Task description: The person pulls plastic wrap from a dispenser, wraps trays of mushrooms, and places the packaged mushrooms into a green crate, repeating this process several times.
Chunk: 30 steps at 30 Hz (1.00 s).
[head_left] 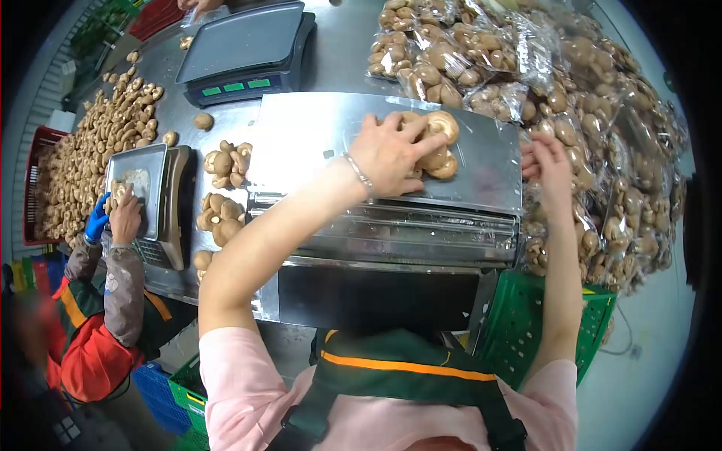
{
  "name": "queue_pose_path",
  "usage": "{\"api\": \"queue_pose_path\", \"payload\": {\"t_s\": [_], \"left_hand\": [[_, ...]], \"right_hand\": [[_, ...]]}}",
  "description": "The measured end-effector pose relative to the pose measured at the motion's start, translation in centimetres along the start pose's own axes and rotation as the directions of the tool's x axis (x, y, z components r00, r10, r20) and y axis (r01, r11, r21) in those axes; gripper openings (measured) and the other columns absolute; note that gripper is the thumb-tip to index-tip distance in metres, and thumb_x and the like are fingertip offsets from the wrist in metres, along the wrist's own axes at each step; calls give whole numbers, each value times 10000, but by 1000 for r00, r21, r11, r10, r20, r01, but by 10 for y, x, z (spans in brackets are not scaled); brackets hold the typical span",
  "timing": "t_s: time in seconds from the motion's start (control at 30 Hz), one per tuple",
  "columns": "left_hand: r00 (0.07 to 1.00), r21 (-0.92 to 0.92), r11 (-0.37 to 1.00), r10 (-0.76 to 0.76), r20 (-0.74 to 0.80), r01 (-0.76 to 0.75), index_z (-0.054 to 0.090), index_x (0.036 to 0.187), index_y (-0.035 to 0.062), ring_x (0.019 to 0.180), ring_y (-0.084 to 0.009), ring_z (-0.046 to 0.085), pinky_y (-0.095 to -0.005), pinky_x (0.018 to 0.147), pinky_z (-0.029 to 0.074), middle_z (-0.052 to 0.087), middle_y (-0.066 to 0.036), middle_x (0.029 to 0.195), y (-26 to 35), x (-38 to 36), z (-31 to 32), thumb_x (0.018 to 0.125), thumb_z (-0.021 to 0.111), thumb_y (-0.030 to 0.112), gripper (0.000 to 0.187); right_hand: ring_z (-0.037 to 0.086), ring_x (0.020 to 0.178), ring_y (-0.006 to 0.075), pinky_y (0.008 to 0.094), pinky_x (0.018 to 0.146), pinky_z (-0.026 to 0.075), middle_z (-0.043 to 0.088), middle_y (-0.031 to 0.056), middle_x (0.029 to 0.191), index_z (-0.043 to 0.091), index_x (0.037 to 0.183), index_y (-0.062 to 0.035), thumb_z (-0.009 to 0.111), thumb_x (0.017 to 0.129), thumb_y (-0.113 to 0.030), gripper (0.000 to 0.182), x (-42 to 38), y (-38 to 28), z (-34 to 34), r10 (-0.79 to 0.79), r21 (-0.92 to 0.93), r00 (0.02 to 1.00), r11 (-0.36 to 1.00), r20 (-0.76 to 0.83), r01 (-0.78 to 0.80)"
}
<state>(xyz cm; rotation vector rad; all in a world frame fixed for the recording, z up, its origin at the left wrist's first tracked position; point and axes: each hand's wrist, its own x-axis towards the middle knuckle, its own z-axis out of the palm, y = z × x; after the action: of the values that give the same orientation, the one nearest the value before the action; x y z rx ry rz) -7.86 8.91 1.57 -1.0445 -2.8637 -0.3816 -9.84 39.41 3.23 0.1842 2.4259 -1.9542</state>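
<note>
My left hand (pixel 391 154), with a bracelet at the wrist, is closed around a small group of brown mushrooms (pixel 442 129) on the metal top of a film-wrapping machine (pixel 293 139). Its fingers spread across their upper side and the thumb lies below. Past the machine's right edge, my right hand (pixel 547 161) has its fingers curled in beside plastic-wrapped mushroom packs (pixel 571 131); I cannot tell what is in them. Film rollers (pixel 391 229) run along the machine's front, beneath my left forearm.
Wrapped packs pile up along the right. Small mushroom clusters (pixel 226 161) sit left of the machine, near two scales (pixel 241 45) (pixel 169 218). Loose mushrooms (pixel 113 116) heap at far left, where a co-worker's hands (pixel 124 214) handle some. A green crate (pixel 519 323) stands below right.
</note>
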Motion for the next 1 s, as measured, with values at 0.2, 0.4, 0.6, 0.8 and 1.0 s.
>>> {"api": "queue_pose_path", "payload": {"t_s": [0.2,0.4,0.6,0.8,1.0], "left_hand": [[951,-69,997,23,-309,-46,449,1263,169,1148,-323,418,-508,894,360,465,-122,1237,19,-34,-25,704,714,277,628],[990,-253,959,-106,96,127,573,1052,14,912,-319,543,-375,812,457,571,-159,999,-5,-147,-28,697,590,-15,356],[973,-252,958,-87,212,140,504,1146,-4,974,-331,538,-398,849,442,573,-188,1031,-18,-160,-25,663,501,-54,486],[951,-83,988,-104,292,133,585,1052,23,938,-306,560,-396,833,444,623,-139,916,-14,-142,-24,749,576,97,312],[850,-246,818,-523,58,520,588,1078,25,837,-300,615,-374,789,463,650,-144,905,-3,-87,3,807,574,251,353]], "right_hand": [[600,863,213,308,774,465,617,102,906,561,1034,1,560,835,-71,212,-67,-11,21,-235,-498,859,732,456,465],[542,913,277,371,812,421,576,95,920,603,1002,-30,538,715,40,303,-88,12,-2,-132,-501,594,413,793,760],[545,901,259,373,771,413,574,70,895,609,1008,-65,585,713,-15,300,-87,-7,10,27,-553,570,285,821,783],[565,785,283,380,685,451,552,81,762,613,762,-61,632,723,-95,55,-84,3,24,-37,-558,579,225,814,799],[567,721,295,395,646,468,540,99,700,608,702,-53,638,733,-114,75,-78,17,22,-124,-541,598,313,791,781]]}}
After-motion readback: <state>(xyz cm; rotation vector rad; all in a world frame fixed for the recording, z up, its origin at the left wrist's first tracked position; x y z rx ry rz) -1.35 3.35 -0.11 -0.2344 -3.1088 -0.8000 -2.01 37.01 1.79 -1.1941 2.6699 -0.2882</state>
